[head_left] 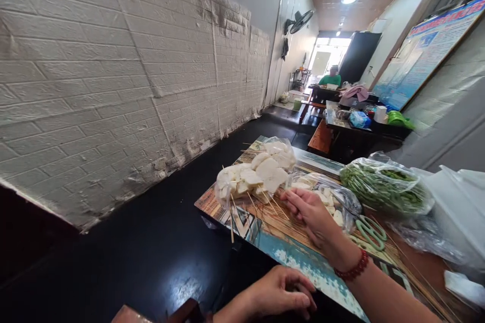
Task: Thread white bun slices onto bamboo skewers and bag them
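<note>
My right hand (312, 214) reaches over the table with its fingertips pinched at the lower edge of a large thin white slice (271, 175). What sits between those fingers is hidden. Beneath and around that slice lies a pile of pale slices (242, 179), with wooden skewers (232, 222) sticking out towards me. Just right of the hand, a clear plastic bag (350, 201) holds more white pieces. My left hand (284, 290) hangs by the table's near edge, fingers loosely curled, thumb apart, nothing visible in it.
Green-handled scissors (371, 232) lie right of my right wrist, near a bag of green vegetables (386, 184) and a white plastic container (458, 207). Long bare sticks (420, 287) lie at the lower right. A brick wall (132, 86) runs along the left. A person (330, 78) sits far back.
</note>
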A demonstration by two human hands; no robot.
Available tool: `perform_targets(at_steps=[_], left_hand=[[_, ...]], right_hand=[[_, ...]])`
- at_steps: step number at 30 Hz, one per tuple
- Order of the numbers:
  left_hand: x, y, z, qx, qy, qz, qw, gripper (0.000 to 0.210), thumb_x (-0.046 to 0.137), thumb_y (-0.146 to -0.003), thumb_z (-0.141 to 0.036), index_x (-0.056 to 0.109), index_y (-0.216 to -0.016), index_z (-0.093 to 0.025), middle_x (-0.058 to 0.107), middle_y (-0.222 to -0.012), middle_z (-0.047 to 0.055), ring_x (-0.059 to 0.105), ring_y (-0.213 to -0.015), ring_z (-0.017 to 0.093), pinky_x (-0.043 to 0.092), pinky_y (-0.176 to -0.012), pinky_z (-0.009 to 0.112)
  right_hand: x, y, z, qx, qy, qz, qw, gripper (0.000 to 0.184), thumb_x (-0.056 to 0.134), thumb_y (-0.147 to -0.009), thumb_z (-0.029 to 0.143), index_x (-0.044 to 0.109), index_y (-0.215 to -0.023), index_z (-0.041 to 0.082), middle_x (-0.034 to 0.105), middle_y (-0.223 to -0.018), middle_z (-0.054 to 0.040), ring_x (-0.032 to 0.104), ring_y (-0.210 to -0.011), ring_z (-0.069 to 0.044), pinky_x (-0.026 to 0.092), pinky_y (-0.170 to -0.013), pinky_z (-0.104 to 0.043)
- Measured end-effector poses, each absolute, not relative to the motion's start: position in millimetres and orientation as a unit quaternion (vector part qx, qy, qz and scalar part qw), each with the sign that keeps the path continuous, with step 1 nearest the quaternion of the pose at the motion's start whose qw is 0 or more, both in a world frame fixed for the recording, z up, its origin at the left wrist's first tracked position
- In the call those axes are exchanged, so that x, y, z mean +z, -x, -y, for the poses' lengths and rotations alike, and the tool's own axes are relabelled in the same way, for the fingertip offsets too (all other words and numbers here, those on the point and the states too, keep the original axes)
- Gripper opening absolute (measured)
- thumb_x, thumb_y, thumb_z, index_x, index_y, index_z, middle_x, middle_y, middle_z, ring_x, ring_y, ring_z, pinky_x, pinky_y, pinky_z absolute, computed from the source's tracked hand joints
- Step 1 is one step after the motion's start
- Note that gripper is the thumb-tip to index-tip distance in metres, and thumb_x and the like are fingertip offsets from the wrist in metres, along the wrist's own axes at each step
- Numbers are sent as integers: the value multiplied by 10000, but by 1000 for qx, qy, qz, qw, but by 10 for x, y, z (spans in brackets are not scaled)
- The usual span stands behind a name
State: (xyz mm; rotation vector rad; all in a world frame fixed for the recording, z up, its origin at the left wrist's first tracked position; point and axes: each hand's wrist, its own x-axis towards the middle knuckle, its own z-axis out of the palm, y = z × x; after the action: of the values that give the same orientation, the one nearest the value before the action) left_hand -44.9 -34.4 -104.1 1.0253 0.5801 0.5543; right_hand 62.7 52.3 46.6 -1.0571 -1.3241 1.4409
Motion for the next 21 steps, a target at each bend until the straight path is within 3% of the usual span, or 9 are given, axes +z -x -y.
perform_targets(at_steps=[4, 8, 12, 16, 21], left_hand=[[-1250, 557, 374, 231, -497, -309, 777, 583, 814, -589, -554, 725, -1015, -166, 715, -841, 51, 607, -643, 125, 441, -639, 252], [-1431, 631, 360, 224, -507, -326, 766, 574, 793, -621, -523, 721, -1064, -165, 721, -871, 57, 616, -688, 144, 451, -675, 271], [-1481, 677, 336, 237, -495, -322, 772, 550, 786, -620, -518, 724, -1032, -160, 715, -850, 55, 611, -680, 141, 434, -638, 253], [-1463, 689, 331, 247, -476, -312, 784, 505, 791, -612, -495, 722, -987, -164, 706, -836, 50, 602, -645, 134, 406, -609, 245], [-1456, 653, 329, 243, -479, -318, 781, 496, 779, -617, -513, 714, -954, -155, 692, -804, 46, 591, -619, 136, 406, -618, 262]], right_hand=[[515, -142, -728, 602, 421, 540, 412, 451, 722, -689, 587, 653, -740, 144, 448, -510, 65, 274, -419, -35, 160, -400, -190], [376, 145, -926, 604, 460, 542, 360, 360, 652, -774, 510, 619, -761, 152, 460, -512, 73, 293, -387, -26, 212, -366, -163], [258, 218, -963, 588, 490, 585, 268, 252, 659, -789, 383, 629, -683, 156, 522, -442, 58, 391, -331, -43, 245, -318, -149], [275, 191, -907, 567, 480, 639, 198, 329, 642, -815, 334, 588, -542, 159, 564, -436, 40, 459, -336, -50, 306, -320, -139], [269, 279, -908, 545, 474, 668, 180, 316, 573, -857, 272, 574, -556, 173, 560, -446, 58, 461, -345, -41, 335, -338, -130]])
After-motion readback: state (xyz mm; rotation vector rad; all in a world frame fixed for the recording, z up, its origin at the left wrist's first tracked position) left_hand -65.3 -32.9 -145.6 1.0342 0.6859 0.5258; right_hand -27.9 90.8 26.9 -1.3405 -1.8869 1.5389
